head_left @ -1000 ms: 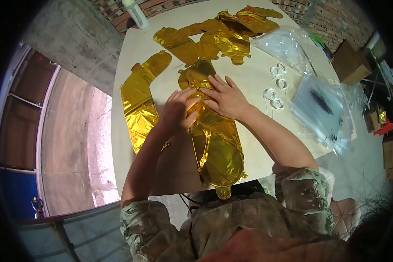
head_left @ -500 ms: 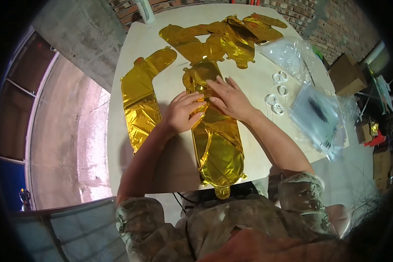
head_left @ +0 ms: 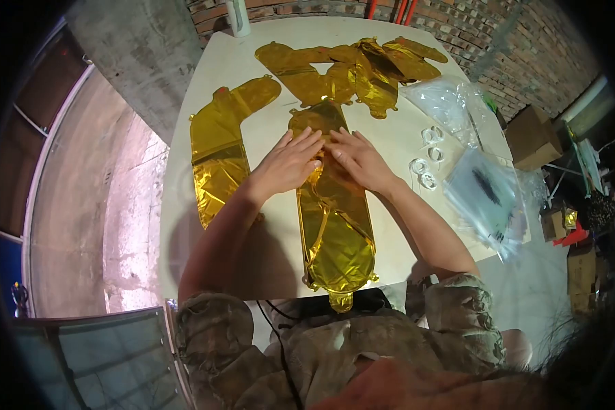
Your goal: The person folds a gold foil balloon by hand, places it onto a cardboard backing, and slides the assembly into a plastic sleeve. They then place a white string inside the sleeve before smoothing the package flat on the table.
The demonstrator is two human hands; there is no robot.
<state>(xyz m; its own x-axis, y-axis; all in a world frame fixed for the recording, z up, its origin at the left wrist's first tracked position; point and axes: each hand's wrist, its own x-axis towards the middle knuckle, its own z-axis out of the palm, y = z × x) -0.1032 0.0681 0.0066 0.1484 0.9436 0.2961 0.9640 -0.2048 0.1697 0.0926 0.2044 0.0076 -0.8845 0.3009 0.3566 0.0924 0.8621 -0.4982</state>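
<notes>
A long gold foil balloon [head_left: 342,256] lies flat and deflated on the table in front of me, its lower end with a tab reaching past the near edge. My left hand [head_left: 288,162] rests on the left side of its upper part, fingers stretched out. On the right side lies my right hand [head_left: 359,160], flat with fingers extended and its fingertips close to those of the left. Creases run through the foil below both hands. To the left is another gold foil balloon [head_left: 219,147], bent at an angle.
More gold foil balloons [head_left: 376,78] lie overlapping at the table's far side. On the right are small white ribbon coils [head_left: 428,167], clear plastic bags [head_left: 488,198] and crumpled clear plastic [head_left: 441,102]. A white bottle-like object [head_left: 238,19] stands at the far left corner.
Both hands have flattened out on the foil balloon. The left fingers, curled before, are now stretched out, and the balloon's upper part looks smoother. The view has shifted slightly.
</notes>
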